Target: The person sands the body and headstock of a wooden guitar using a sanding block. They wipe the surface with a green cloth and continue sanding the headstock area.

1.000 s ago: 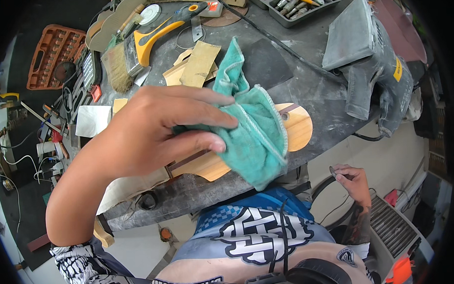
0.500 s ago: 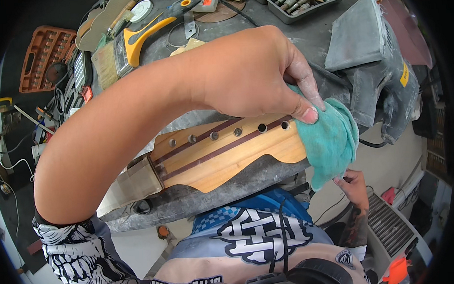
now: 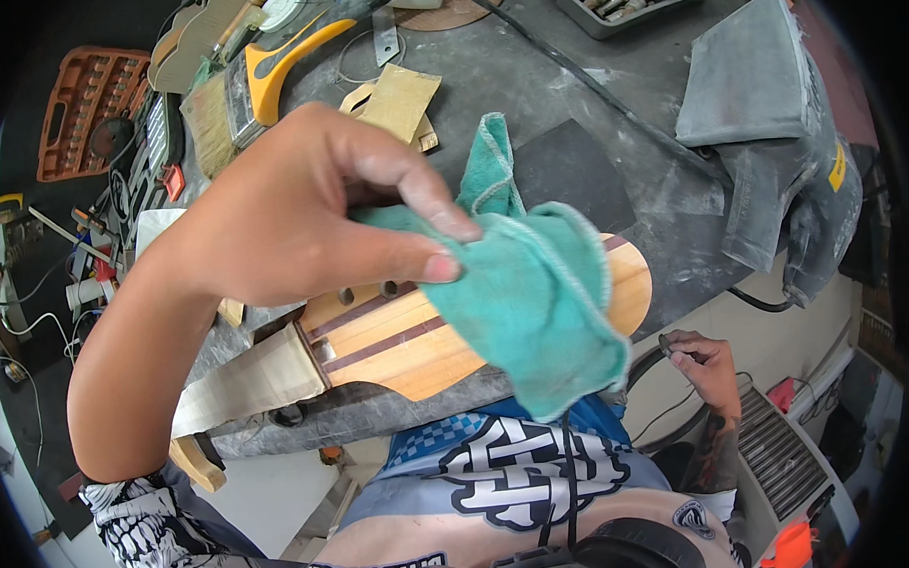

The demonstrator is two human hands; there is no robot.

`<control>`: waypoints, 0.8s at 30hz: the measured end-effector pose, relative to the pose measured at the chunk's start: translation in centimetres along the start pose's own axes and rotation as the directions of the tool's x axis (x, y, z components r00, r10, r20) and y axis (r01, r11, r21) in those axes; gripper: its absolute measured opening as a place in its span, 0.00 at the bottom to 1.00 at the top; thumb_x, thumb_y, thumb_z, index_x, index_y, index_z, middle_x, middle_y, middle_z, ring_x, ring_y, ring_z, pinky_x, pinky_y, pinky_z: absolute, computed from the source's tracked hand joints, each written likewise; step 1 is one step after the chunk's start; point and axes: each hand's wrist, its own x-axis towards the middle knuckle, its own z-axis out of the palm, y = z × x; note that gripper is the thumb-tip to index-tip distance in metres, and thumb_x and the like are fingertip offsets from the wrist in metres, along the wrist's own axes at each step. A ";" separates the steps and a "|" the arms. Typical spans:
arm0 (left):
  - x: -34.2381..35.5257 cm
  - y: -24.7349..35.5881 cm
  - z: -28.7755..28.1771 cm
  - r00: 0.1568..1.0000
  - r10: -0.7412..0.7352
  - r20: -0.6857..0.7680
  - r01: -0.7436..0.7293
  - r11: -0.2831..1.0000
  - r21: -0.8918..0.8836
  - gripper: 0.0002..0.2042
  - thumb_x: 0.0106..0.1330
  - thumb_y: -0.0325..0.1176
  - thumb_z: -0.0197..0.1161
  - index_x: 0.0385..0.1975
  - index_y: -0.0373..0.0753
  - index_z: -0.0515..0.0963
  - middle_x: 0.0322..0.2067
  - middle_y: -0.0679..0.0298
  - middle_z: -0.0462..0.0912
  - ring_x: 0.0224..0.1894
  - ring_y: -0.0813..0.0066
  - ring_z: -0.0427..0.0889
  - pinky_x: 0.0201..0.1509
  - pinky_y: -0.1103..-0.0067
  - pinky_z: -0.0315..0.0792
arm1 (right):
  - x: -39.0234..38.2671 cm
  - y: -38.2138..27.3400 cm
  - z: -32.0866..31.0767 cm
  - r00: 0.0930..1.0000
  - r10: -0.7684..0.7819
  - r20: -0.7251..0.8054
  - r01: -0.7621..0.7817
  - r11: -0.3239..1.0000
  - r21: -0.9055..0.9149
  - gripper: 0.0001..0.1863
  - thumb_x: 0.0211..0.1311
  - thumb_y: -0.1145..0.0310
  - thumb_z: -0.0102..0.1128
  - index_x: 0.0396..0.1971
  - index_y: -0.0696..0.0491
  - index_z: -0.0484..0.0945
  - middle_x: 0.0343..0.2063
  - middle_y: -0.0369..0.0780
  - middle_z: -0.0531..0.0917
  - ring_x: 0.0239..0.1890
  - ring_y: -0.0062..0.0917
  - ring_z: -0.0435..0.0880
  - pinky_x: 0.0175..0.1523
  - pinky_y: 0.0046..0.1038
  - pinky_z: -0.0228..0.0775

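Note:
My left hand (image 3: 328, 212) grips a teal cloth (image 3: 533, 311) between thumb and fingers, draped over a wooden guitar headstock (image 3: 408, 372) with dark stripes and holes. The neck (image 3: 250, 375) runs off to the left, covered in pale tape or wrapping. My right hand (image 3: 707, 360) is lower right, beside the workbench edge, pinching a small dark object too small to name.
The grey workbench (image 3: 618, 88) carries a large yellow-handled brush (image 3: 271, 78), tan sandpaper pieces (image 3: 396, 101), a tray of bits (image 3: 622, 0), a dark cable and a dusty grey tool (image 3: 772, 203) at right. An orange socket case (image 3: 93, 106) and clutter lie at left.
Half a second ago my left hand and the cloth were over the headstock's right end; they have since moved back leftward, covering several holes. My right hand has barely moved.

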 end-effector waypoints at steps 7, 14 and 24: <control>5.8 4.8 0.2 0.982 0.010 0.187 -0.020 0.998 0.052 0.11 0.61 0.36 0.75 0.39 0.36 0.90 0.31 0.61 0.90 0.35 0.77 0.86 0.42 0.80 0.78 | -0.2 -1.5 0.4 0.996 0.078 -0.034 -0.081 0.995 -0.065 0.10 0.60 0.79 0.71 0.41 0.64 0.88 0.45 0.48 0.89 0.50 0.31 0.85 0.59 0.31 0.74; 8.9 0.2 1.7 0.998 0.016 -0.062 -0.017 1.000 -0.014 0.17 0.62 0.40 0.77 0.42 0.33 0.89 0.38 0.60 0.90 0.41 0.75 0.85 0.47 0.80 0.78 | 0.1 0.3 0.1 1.000 -0.006 0.024 0.007 0.999 -0.036 0.09 0.60 0.78 0.71 0.40 0.64 0.88 0.45 0.48 0.89 0.51 0.32 0.86 0.60 0.32 0.74; 7.7 0.2 0.5 0.999 -0.020 -0.047 0.021 0.999 0.033 0.18 0.67 0.44 0.70 0.48 0.37 0.87 0.44 0.56 0.88 0.46 0.66 0.85 0.53 0.72 0.78 | 0.5 -0.5 0.6 1.000 -0.010 0.022 0.011 0.998 -0.065 0.10 0.60 0.76 0.71 0.41 0.64 0.88 0.41 0.46 0.88 0.45 0.29 0.84 0.53 0.29 0.73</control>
